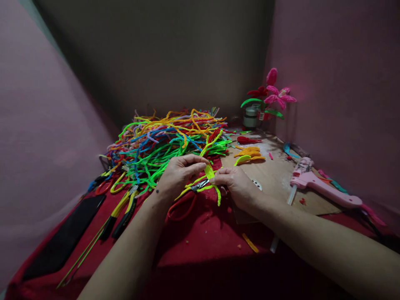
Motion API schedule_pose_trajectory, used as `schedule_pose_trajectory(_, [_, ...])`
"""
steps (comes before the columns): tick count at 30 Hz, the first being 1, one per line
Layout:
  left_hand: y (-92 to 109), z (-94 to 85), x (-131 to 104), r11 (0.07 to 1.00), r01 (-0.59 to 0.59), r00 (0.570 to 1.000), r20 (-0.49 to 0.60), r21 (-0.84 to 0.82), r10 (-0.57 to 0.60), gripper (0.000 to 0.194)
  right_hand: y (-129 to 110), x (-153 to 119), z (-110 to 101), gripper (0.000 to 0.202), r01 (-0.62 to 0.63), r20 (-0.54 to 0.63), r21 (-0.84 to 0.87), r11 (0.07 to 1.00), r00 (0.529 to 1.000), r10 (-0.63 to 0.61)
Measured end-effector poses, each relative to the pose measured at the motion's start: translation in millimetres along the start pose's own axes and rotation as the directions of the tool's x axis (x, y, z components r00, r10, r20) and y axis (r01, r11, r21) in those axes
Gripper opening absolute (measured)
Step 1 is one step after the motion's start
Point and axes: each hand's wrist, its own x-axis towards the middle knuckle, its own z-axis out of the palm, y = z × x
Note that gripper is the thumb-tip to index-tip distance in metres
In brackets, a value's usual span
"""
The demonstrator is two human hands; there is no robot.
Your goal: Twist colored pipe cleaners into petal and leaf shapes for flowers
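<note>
Both hands meet near the middle of the head view, over the red cloth. My left hand (183,173) pinches the upper end of a yellow pipe cleaner (209,171) bent into a petal-like shape. The fingers of my right hand (231,183) close on its lower end, from which a yellow-green tail hangs. Just below the hands lies a pair of scissors (200,186) with red handles, and more yellow pipe cleaners lie around it. A finished yellow-green petal (242,160) rests on the board beyond my right hand.
A heap of coloured pipe cleaners (165,146) lies behind my left hand. Pliers (123,212) and a black flat case (65,237) lie left. On the cardboard (265,183) sit orange petals (249,152) and a pink glue gun (321,185). Pipe-cleaner flowers (278,96) stand behind.
</note>
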Motion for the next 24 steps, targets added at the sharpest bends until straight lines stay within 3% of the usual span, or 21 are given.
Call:
schedule_pose_trajectory(7, [-4.3, -0.2, 1.4, 0.995, 0.054, 0.995, 0.087, -0.085, -0.047, 0.016, -5.1, -3.2, 2.3, 0.019, -0.010, 0.063, -0.007, 1.000, 0.998, 0.010])
schedule_pose_trajectory(14, [-6.1, 14.0, 2.3, 0.998, -0.014, 0.983, -0.183, 0.069, 0.026, 0.016, -3.0, -1.1, 0.8, 0.020, 0.004, 0.062, -0.030, 1.000, 0.998, -0.002])
schedule_pose_trajectory(17, [-5.3, 8.1, 3.7, 1.000, -0.022, 0.969, -0.247, 0.012, 0.025, 0.020, -2.1, 0.6, -0.4, 0.020, 0.021, 0.017, -0.023, 1.000, 1.000, -0.021])
schedule_pose_trajectory(20, [-2.8, -0.3, 3.6, 0.996, 0.042, 0.990, -0.133, -0.079, -0.052, 0.027, -1.2, 4.0, -2.6, 0.020, 0.084, -0.051, -0.019, 0.996, 0.995, -0.085])
schedule_pose_trajectory(22, [-0.1, -1.4, 1.7, 0.994, 0.105, 0.994, 0.004, -0.021, -0.105, 0.029, -0.6, 6.5, -4.5, 0.021, 0.120, -0.092, -0.039, 0.992, 0.988, -0.123])
schedule_pose_trajectory(24, [2.6, 1.7, -1.0, 0.987, 0.120, 0.989, 0.074, 0.110, -0.129, 0.026, 0.1, 8.4, -6.1, 0.021, 0.132, -0.125, -0.079, 0.988, 0.982, -0.142])
